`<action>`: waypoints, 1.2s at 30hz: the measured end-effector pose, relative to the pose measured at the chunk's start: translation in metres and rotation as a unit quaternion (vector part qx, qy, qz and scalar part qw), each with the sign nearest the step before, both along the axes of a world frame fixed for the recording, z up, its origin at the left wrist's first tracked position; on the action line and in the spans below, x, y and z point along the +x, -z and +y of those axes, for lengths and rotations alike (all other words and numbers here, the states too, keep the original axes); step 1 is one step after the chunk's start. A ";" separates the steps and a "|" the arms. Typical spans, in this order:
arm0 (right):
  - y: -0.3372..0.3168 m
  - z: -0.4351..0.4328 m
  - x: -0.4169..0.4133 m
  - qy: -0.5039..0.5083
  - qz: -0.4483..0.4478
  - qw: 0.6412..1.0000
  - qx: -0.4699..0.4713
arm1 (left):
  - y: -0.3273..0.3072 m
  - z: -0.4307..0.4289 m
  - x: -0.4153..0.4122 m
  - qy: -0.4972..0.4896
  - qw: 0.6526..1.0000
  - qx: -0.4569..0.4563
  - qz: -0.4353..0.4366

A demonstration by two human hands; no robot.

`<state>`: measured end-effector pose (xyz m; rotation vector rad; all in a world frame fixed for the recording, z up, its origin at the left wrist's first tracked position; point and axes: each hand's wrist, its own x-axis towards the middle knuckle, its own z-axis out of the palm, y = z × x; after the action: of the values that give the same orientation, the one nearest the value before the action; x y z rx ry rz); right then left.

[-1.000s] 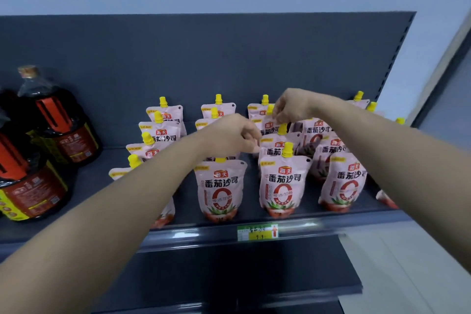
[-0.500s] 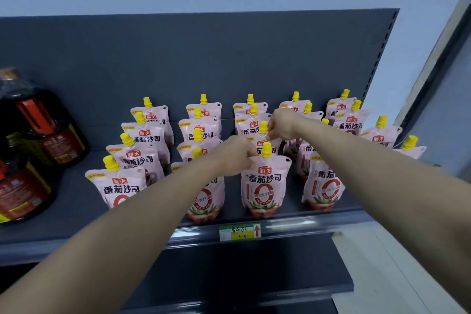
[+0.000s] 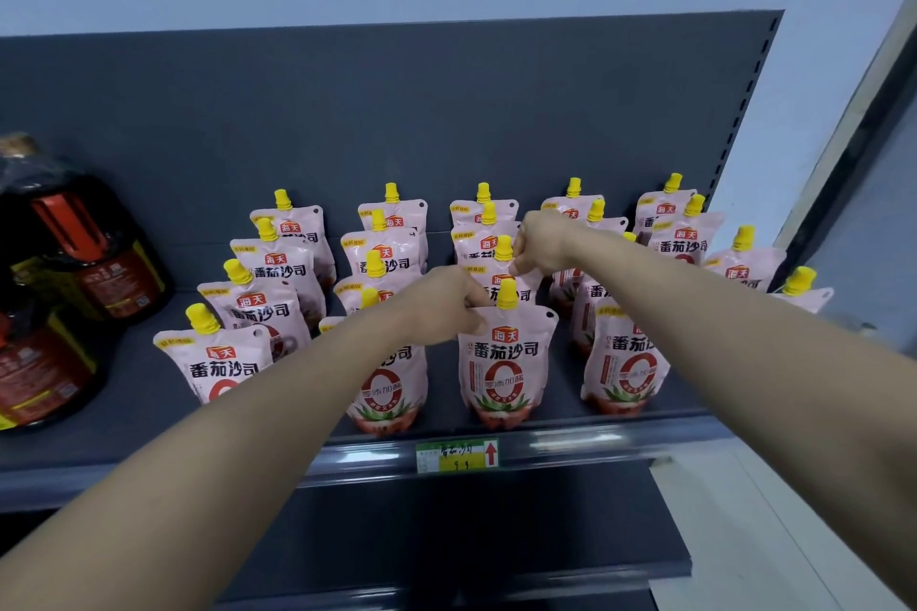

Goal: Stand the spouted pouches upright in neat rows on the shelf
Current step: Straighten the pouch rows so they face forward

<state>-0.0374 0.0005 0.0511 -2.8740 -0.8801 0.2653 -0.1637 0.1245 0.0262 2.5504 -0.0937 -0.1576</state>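
A: While the left hand pinches the top left corner of the front pouch in the middle row, that pouch stands upright near the shelf's front lip, its yellow spout up and its label facing out.

B: And the right hand?

A: It is closed in a pinch on the top edge of the second pouch in the same row, directly behind the front one. Neither hand is spread; both are curled with fingertips drawn together on thin film.

B: How would this step best be done?

A: Judging by the slack look of the film, the person would do well to guide from the stiff top seam beside the spout, square each label to the front, and settle the base flat before letting go. A soft pouch pulled by one corner is likely to twist or lean.

B: What room is there?

A: Little sideways. The pouch rows run from near to far with narrow gaps, and the left forearm crosses over the row just left of the middle, so a dropped elbow could topple those. At the far right a pouch sits at the shelf's end, close to the edge. The dark oil bottles at far left stand well apart. Behind the last pouches, bare shelf remains before the back panel.
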 end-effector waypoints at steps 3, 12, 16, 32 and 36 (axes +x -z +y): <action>-0.006 -0.007 0.005 0.002 0.039 0.999 0.015 | -0.006 0.003 -0.001 0.009 1.000 -0.005 0.004; -0.035 -0.056 0.019 0.027 0.044 0.989 0.135 | -0.030 -0.011 0.017 -0.060 0.984 -0.116 -0.118; -0.042 -0.084 0.024 0.041 -0.017 0.995 0.090 | -0.037 -0.045 0.029 -0.031 0.979 -0.103 -0.171; -0.009 -0.123 0.049 0.048 0.026 0.994 0.090 | -0.005 -0.123 0.059 0.032 0.995 0.069 -0.069; -0.009 -0.122 0.050 0.037 0.025 0.994 0.099 | 0.001 -0.122 0.061 0.021 0.996 0.061 -0.055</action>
<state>0.0128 -0.1219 0.0598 -2.6983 -0.7446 0.2278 -0.1026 0.0028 0.0256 2.6802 -0.1846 -0.0402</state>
